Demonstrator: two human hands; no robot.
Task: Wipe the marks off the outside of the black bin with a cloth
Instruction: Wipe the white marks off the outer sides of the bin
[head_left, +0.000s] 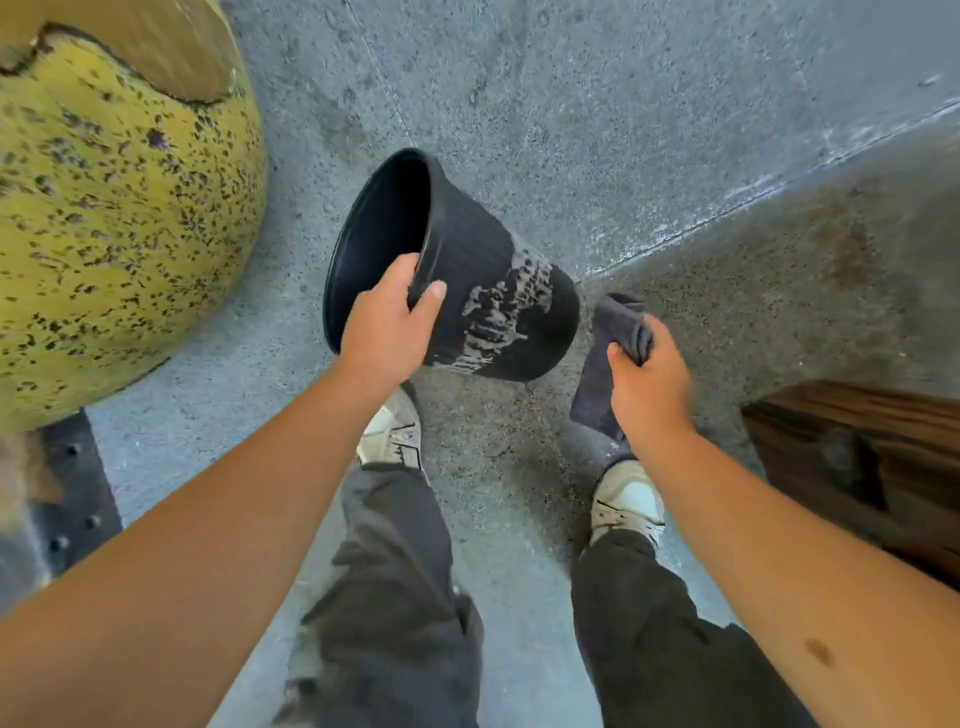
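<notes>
Black bin (467, 270) held tilted above the concrete floor (623, 130), mouth toward the left; I see only dark inside it. Pale streaked marks (506, 312) cover its lower outer wall. Left hand (387, 322) grips the rim, thumb on the outside, fingers curled inside. Right hand (649, 379), just right of the bin, is closed around a dark cloth (608, 358) that hangs down.

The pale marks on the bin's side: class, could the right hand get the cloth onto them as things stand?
Probably yes. The marks face the right hand and its cloth, with only open floor between; the left hand grips the bin at its rim.
</notes>
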